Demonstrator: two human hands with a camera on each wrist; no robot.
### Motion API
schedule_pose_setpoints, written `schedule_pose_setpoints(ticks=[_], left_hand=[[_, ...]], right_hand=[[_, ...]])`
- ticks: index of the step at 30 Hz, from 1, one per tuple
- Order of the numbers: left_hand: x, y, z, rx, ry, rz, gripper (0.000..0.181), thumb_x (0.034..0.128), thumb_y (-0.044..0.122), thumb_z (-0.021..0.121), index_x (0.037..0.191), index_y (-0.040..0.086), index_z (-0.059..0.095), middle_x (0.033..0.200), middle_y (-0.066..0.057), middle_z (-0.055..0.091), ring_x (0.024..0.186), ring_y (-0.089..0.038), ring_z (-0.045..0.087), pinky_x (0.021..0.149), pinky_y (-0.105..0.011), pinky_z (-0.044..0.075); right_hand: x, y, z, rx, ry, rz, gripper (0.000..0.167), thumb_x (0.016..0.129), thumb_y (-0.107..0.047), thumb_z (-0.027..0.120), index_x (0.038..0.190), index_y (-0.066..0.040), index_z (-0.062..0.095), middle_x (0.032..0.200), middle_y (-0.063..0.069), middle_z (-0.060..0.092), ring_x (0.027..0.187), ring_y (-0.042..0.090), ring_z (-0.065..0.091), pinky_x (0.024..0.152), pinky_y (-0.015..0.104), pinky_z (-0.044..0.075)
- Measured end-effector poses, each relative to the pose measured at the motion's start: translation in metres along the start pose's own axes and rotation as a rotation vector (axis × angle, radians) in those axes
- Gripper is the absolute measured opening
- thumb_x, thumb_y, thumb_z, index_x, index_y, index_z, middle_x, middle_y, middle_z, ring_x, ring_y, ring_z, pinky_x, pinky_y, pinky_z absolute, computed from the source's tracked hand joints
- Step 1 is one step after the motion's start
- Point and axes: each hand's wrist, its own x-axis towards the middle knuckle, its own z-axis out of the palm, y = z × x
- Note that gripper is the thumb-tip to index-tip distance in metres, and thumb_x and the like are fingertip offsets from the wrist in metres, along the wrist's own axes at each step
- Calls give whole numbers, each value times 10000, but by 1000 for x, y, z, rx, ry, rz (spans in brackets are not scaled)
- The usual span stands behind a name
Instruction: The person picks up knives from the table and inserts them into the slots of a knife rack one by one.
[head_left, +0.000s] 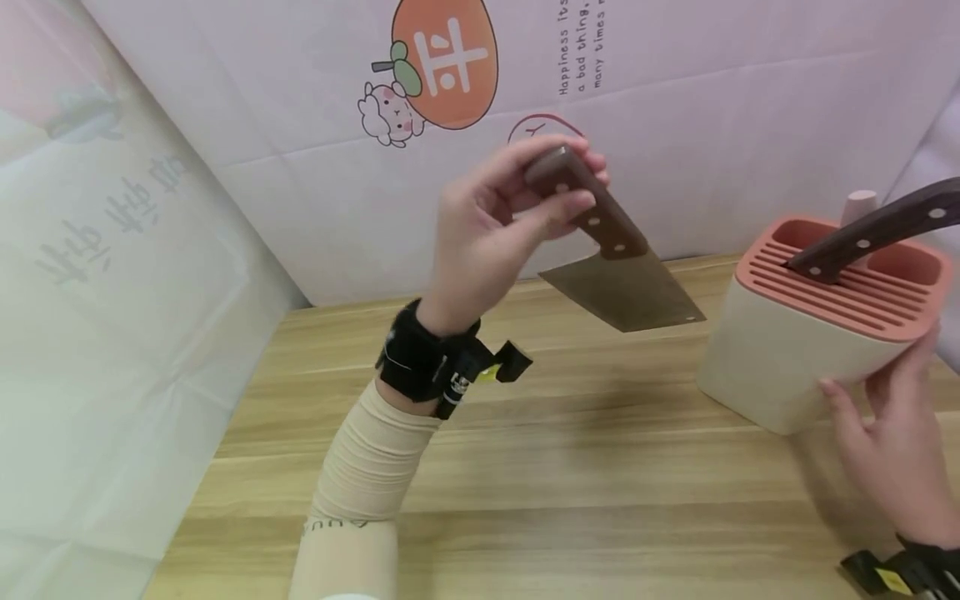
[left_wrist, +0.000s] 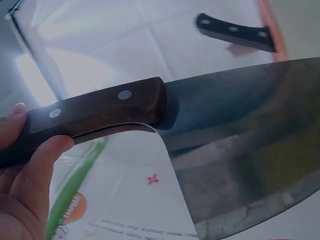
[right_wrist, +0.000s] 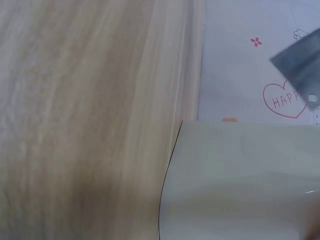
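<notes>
My left hand (head_left: 480,233) holds a cleaver (head_left: 630,287) by its brown riveted wooden handle, thumb on the near side. Its broad blade hangs above the table, tip toward the right, apart from the knife block (head_left: 780,358). That block has a cream body and an orange slotted top. My right hand (head_left: 892,433) grips its lower right side, with the thumb on the front face. A second knife's dark handle (head_left: 877,229) sticks up at a slant from the slots. In the left wrist view the cleaver's blade (left_wrist: 240,145) fills the right half.
A pale pinkish handle (head_left: 860,204) stands at the back of the block. Under everything lies a wood-grain table (head_left: 510,500). A white printed cloth (head_left: 300,100) hangs along the back, and another pale sheet (head_left: 112,333) borders the left side.
</notes>
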Motion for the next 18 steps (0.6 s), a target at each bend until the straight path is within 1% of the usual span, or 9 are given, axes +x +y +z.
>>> schedule_pose_setpoints(ticks=[2, 5, 7, 10, 14, 18], left_hand=[[9, 8, -2, -35, 18, -3, 319, 857, -264, 641, 1166, -245, 567, 1094, -317, 691, 1012, -360, 719, 803, -489, 621], [21, 19, -6, -64, 33, 24, 308, 873, -252, 633, 1174, -235, 569, 1086, -293, 702, 1006, -364, 722, 781, -504, 622], [27, 25, -7, -72, 45, 44, 298, 884, -232, 636, 1176, -220, 577, 1077, -272, 708, 1008, -366, 720, 766, -511, 622], [34, 32, -8, -83, 64, 72, 284, 898, -205, 635, 1177, -200, 584, 1077, -252, 709, 1020, -360, 717, 771, -515, 621], [43, 36, -7, -98, 59, 121, 270, 914, -192, 616, 1180, -199, 570, 1081, -255, 701, 1029, -352, 714, 767, -522, 621], [52, 34, 0, -141, 52, 129, 254, 912, -196, 618, 1161, -188, 567, 1045, -242, 711, 989, -351, 713, 778, -533, 618]], right_hand=[[0, 0, 0, -6, -7, -8, 880, 1004, 40, 563, 1648, -127, -13, 1690, 104, 107, 1515, 204, 212, 1147, 139, 224], [1, 1, 1, -20, -11, -32, 865, 1015, 12, 562, 1646, -103, -19, 1687, 107, 109, 1517, 200, 213, 1151, 142, 227], [2, 1, 2, -26, -8, -39, 857, 1023, -8, 559, 1645, -97, -23, 1684, 108, 117, 1512, 185, 226, 1147, 136, 236], [2, 1, 4, -12, -5, -44, 853, 1021, 3, 557, 1645, -94, -16, 1680, 118, 124, 1508, 183, 237, 1148, 141, 248], [1, 0, 5, -12, -2, -22, 855, 1010, 39, 549, 1648, -109, -2, 1682, 109, 127, 1509, 178, 231, 1149, 139, 235], [0, 0, 5, -25, -1, 0, 870, 1002, 64, 547, 1650, -130, 0, 1683, 97, 131, 1514, 176, 221, 1147, 132, 221]])
